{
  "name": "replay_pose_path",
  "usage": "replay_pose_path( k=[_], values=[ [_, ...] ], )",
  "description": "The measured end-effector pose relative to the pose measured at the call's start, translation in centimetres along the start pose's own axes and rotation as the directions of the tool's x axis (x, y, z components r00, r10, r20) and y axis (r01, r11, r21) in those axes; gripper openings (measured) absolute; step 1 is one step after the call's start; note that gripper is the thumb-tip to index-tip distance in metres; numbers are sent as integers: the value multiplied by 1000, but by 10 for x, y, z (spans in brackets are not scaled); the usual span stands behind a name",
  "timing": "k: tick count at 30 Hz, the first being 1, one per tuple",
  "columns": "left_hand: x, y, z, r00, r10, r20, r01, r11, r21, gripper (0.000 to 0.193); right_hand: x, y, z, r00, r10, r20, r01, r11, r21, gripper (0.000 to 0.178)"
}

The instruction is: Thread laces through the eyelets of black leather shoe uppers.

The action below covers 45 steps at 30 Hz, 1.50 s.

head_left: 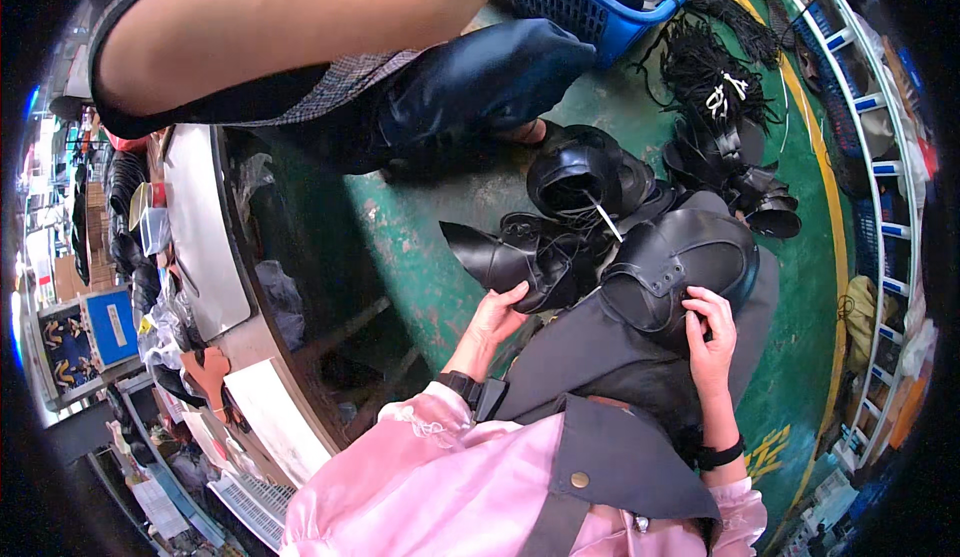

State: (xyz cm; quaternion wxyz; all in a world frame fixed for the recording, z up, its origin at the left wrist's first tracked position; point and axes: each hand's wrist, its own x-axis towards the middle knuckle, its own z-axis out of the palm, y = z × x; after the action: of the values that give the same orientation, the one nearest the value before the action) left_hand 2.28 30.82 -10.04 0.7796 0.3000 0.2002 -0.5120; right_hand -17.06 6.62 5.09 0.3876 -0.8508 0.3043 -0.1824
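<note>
With my left hand (498, 319), fingers closed and thumb on top, I grip the edge of a black leather shoe upper (515, 262). Across my lap lies another black shoe upper (650, 277), with small eyelet holes along its edge. My right hand (710, 335) is bent against its near side, fingertips at the leather; the underside of that grip is hidden. Just beyond sits a rounded black shoe upper (580, 172). A thin white strip (603, 217) sticks out between the pieces.
More black uppers (745, 182) and a bundle of black laces (710, 67) lie on the green floor. A co-worker's bare arm (290, 17) and dark-trousered leg (480, 77) are close ahead. A blue basket (570, 7) stands beyond; a workbench (205, 227) is at left, a white rack (850, 87) at right.
</note>
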Motion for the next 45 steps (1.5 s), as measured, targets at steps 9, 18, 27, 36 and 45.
replay_pose_path(
  k=[9, 18, 27, 36, 45],
  values=[
    [-6, 6, 7, 998, -51, -24, 53, 990, 128, 45, 51, -27, 2, 928, 261, 265, -267, 964, -13, 25],
    [-33, 14, 26, 987, 61, -151, -45, 993, 106, 43, 147, -4, 110, 792, -46, 608, 250, 934, -256, 37],
    [-45, 34, 61, 946, 221, -239, -223, 975, 17, 37, 134, 49, 178, 520, 685, 510, -717, 674, -176, 95],
    [-68, 65, 126, 956, 276, -98, -256, 950, 177, 42, 156, 40, 158, 830, 377, 412, -457, 882, 114, 85],
    [-124, 50, 210, 966, -197, -165, 246, 895, 372, 63, 192, -53, 159, 742, 107, 662, 193, 911, -363, 75]
  ],
)
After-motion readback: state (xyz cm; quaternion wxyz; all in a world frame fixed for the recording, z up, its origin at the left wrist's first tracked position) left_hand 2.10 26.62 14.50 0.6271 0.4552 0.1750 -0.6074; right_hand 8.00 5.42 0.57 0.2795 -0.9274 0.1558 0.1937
